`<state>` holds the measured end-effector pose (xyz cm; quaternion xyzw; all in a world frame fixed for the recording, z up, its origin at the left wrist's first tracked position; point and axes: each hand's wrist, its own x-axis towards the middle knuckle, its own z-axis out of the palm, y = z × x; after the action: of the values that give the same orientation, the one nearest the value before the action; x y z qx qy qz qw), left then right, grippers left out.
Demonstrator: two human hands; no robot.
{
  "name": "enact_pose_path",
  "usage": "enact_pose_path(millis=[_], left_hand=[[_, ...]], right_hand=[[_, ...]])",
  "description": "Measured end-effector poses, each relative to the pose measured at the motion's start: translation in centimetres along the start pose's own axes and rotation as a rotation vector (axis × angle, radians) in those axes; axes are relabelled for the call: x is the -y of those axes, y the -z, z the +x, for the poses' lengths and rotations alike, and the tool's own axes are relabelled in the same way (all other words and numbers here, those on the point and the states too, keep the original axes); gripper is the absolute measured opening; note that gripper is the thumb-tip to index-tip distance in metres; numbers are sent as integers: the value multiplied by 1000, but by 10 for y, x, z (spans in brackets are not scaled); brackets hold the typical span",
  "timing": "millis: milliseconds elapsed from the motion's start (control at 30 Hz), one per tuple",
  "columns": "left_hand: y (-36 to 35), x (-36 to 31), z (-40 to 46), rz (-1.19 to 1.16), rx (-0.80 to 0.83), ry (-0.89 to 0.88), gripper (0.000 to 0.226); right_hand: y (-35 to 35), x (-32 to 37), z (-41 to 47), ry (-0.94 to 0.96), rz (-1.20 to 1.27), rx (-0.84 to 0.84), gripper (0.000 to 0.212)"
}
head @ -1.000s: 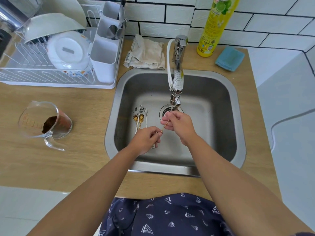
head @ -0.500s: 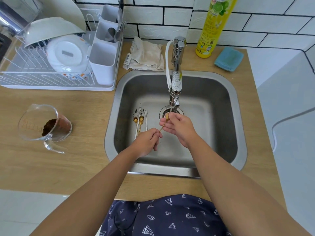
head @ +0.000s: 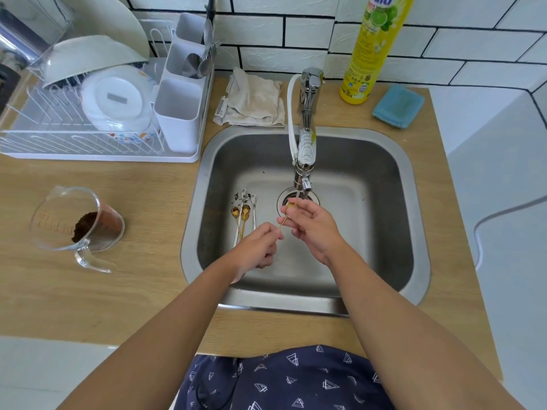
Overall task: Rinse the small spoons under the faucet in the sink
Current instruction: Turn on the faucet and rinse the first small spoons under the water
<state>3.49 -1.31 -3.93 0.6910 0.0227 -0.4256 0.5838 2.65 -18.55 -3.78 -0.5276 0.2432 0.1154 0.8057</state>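
fingers (head: 291, 216) round gold spoon (head: 283, 221), bowl half hidden under faucet (head: 306, 149)
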Motion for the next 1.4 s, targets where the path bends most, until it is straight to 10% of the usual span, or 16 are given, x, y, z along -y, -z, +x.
enact_pose_path(millis=[867, 1133, 1400], left_hand=[[-10, -34, -10, 479, -251, -66, 28], [1, -36, 4, 52, -41, 30, 22], [-22, -54, 52, -325, -38, -80, 11]], right_hand=[[-15, 11, -2, 41, -62, 7, 8], [10, 20, -5, -15, 124, 140, 24], [45, 33, -7, 179, 336, -366, 12]])
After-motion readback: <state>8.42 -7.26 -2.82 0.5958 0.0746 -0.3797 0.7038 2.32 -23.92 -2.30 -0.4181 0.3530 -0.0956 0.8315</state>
